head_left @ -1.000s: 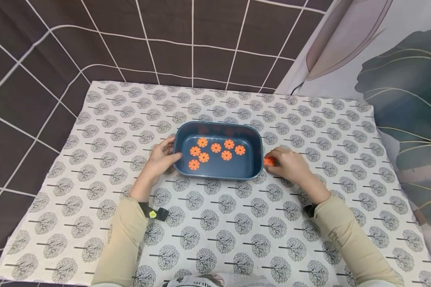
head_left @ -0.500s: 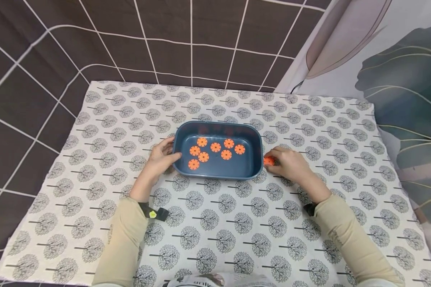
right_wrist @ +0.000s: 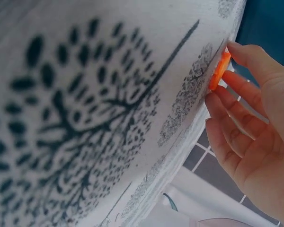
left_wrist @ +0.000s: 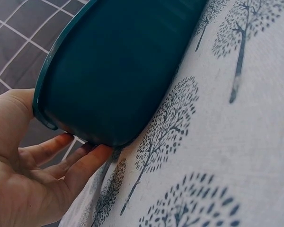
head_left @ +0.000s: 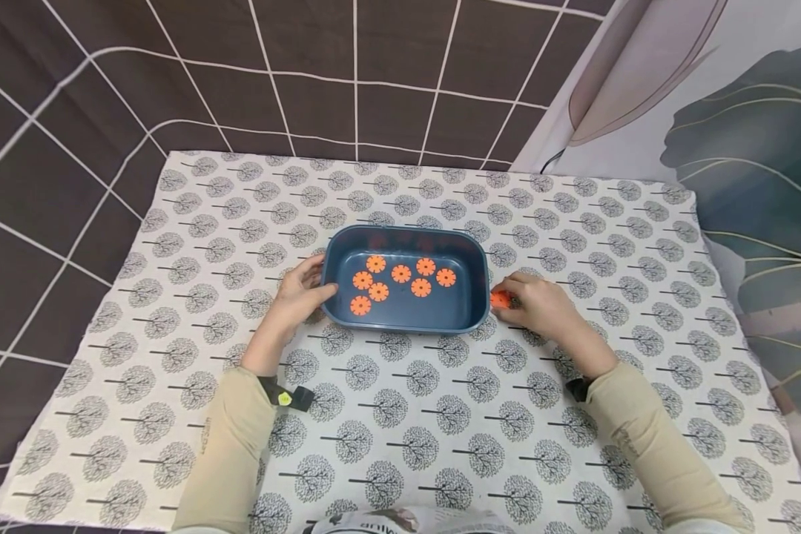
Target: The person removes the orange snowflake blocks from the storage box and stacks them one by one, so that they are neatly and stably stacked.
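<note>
A dark blue plastic basin (head_left: 406,323) with rounded corners stands mid-table. Several flat orange notched discs (head_left: 401,274) with center holes lie spread over its floor. My left hand (head_left: 298,297) grips the basin's left end, thumb over the rim; in the left wrist view its fingers (left_wrist: 85,165) press the outer wall. Just outside the basin's right end, my right hand (head_left: 537,305) pinches another orange notched disc (head_left: 500,300) between thumb and fingers, low over the cloth. In the right wrist view that orange disc (right_wrist: 220,72) shows edge-on, partly behind the fingertips.
A white cloth (head_left: 400,415) printed with grey trees covers the table. Dark grid-patterned fabric (head_left: 400,111) hangs behind and to the left, and a leaf-printed curtain (head_left: 761,185) is at the right. Each wrist wears a black strap (head_left: 292,397).
</note>
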Tool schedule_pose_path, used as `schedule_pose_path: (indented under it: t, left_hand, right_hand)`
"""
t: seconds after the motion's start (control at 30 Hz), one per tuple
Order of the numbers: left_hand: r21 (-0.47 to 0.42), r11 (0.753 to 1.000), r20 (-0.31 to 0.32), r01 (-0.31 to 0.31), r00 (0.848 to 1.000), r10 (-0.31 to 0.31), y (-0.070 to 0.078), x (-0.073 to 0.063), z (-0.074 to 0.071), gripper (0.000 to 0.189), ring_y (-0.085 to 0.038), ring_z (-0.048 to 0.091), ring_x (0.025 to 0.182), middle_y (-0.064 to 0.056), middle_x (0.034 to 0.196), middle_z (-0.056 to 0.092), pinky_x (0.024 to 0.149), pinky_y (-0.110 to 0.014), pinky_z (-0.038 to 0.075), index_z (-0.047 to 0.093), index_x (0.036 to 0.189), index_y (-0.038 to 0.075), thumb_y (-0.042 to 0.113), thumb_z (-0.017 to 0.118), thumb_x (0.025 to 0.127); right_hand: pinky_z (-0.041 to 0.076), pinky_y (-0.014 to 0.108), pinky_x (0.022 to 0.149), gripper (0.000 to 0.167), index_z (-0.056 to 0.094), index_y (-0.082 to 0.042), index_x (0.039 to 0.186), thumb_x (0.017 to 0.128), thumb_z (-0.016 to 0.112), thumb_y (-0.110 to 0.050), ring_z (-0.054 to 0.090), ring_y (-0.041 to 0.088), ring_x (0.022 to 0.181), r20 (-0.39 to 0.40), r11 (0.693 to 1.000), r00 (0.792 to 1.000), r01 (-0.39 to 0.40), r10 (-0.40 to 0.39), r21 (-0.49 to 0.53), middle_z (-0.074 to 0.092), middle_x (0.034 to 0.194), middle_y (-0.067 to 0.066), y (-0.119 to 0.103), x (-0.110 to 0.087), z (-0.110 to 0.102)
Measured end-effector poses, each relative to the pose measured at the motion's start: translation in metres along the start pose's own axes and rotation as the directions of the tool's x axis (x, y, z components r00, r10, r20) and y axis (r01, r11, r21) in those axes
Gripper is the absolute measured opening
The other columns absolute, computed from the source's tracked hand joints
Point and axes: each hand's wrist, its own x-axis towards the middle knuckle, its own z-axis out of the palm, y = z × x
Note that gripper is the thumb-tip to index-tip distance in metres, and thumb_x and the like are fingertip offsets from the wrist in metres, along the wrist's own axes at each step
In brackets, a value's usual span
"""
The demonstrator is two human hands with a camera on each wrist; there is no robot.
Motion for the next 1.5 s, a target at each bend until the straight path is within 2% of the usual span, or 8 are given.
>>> schedule_pose_path:
  t: [0.17, 0.33, 0.5, 0.77, 1.0, 1.2, 1.33, 1.5]
  left_hand:
    - [0.005, 1.0, 0.0, -0.002, 1.0, 0.002, 0.0, -0.001, 0.0, 0.068, -0.026, 0.037, 0.132, -0.011, 0.144, 0.038, 0.107, -0.04, 0.038, 0.031, 0.146, 0.016, 0.008, 0.06, 0.085]
    - [0.017, 1.0, -0.003, 0.001, 1.0, -0.001, 0.0, -0.001, 0.0, 0.068, -0.026, 0.037, 0.132, -0.011, 0.144, 0.038, 0.106, -0.04, 0.038, 0.03, 0.146, 0.016, 0.008, 0.06, 0.085]
    - [0.021, 1.0, -0.004, 0.003, 1.0, -0.003, -0.001, -0.001, 0.0, 0.068, -0.026, 0.038, 0.131, -0.011, 0.144, 0.038, 0.105, -0.039, 0.04, 0.03, 0.146, 0.015, 0.008, 0.06, 0.085]
    - [0.035, 0.999, -0.005, 0.006, 1.0, -0.006, 0.0, -0.002, -0.001, 0.069, -0.027, 0.037, 0.132, -0.011, 0.144, 0.038, 0.105, -0.04, 0.039, 0.029, 0.146, 0.014, 0.009, 0.06, 0.085]
    - [0.027, 1.0, -0.004, -0.001, 1.0, 0.002, -0.001, -0.002, 0.001, 0.068, -0.027, 0.038, 0.132, -0.012, 0.144, 0.038, 0.106, -0.039, 0.039, 0.029, 0.146, 0.014, 0.009, 0.06, 0.085]
    - [0.025, 1.0, -0.008, 0.001, 1.0, -0.001, -0.001, -0.002, 0.0, 0.069, -0.026, 0.037, 0.132, -0.011, 0.144, 0.038, 0.107, -0.039, 0.038, 0.03, 0.146, 0.015, 0.009, 0.06, 0.085]
    - [0.017, 1.0, -0.003, 0.001, 1.0, -0.001, -0.001, 0.0, 0.001, 0.069, -0.026, 0.037, 0.132, -0.011, 0.144, 0.039, 0.106, -0.039, 0.038, 0.03, 0.146, 0.014, 0.008, 0.061, 0.085]
    - [0.003, 1.0, -0.002, -0.001, 1.0, 0.001, -0.002, 0.0, 0.0, 0.069, -0.027, 0.035, 0.134, -0.011, 0.145, 0.039, 0.111, -0.041, 0.032, 0.03, 0.146, 0.014, 0.007, 0.062, 0.084]
  right_hand:
    - [0.056, 0.039, 0.064, 0.035, 0.068, -0.009, 0.103, 0.076, 0.076, -0.028, 0.064, 0.022, 0.079, -0.005, 1.0, 1.0, -0.02, 0.02, -0.005, 0.065, 0.102, 0.007, -0.003, -0.001, -0.007]
    - [0.056, 0.038, 0.06, 0.035, 0.067, -0.007, 0.105, 0.077, 0.075, -0.025, 0.064, 0.024, 0.079, -0.074, 1.0, 0.997, -0.013, 0.013, 0.003, 0.066, 0.101, 0.009, -0.007, 0.001, -0.016]
    - [0.056, 0.04, 0.061, 0.033, 0.065, -0.006, 0.109, 0.081, 0.072, -0.021, 0.065, 0.027, 0.083, -0.147, 0.999, 0.989, -0.019, 0.023, 0.029, 0.066, 0.104, 0.011, -0.01, 0.005, -0.025]
    - [0.054, 0.04, 0.063, 0.035, 0.063, -0.003, 0.114, 0.082, 0.071, -0.016, 0.064, 0.026, 0.08, -0.23, 0.992, 0.973, 0.036, -0.008, 0.118, 0.068, 0.097, 0.013, -0.016, 0.02, -0.031]
    - [0.054, 0.041, 0.073, 0.043, 0.061, -0.006, 0.119, 0.081, 0.072, -0.023, 0.062, 0.024, 0.091, -0.209, 0.988, 0.978, 0.037, -0.005, 0.148, 0.066, 0.107, 0.01, -0.028, 0.035, -0.031]
    - [0.052, 0.043, 0.082, 0.046, 0.061, -0.004, 0.119, 0.077, 0.076, -0.019, 0.061, 0.025, 0.095, -0.17, 0.984, 0.984, 0.082, -0.054, 0.161, 0.065, 0.107, 0.012, -0.04, 0.048, -0.029]
    - [0.053, 0.042, 0.079, 0.049, 0.059, -0.002, 0.121, 0.077, 0.076, -0.014, 0.06, 0.026, 0.095, -0.123, 0.973, 0.989, 0.109, -0.085, 0.203, 0.064, 0.106, 0.015, -0.045, 0.055, -0.025]
    - [0.055, 0.042, 0.075, 0.054, 0.056, -0.003, 0.124, 0.076, 0.077, -0.018, 0.06, 0.028, 0.097, -0.041, 0.971, 0.996, 0.087, -0.08, 0.225, 0.062, 0.108, 0.017, -0.052, 0.064, -0.016]
